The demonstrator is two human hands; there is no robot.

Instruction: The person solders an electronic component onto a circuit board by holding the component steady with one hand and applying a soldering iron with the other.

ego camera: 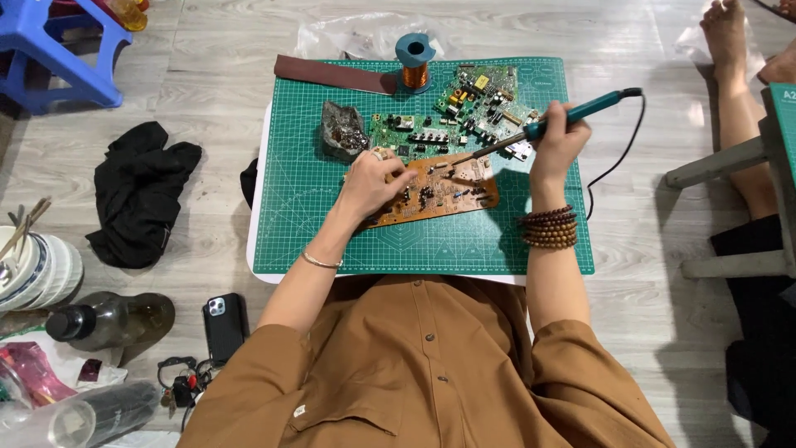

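An orange-brown circuit board lies in the middle of a green cutting mat. My left hand rests on the board's left part, fingers pinched at a small component. My right hand grips a teal-handled soldering iron, and its tip touches the board's upper edge. A green circuit board lies just behind, and wooden bead bracelets circle my right wrist.
A spool of copper wire and a brown strip sit at the mat's far edge, a dark lump to the left. Black cloth, phone, bottle and bowls lie left. Another person's leg is at right.
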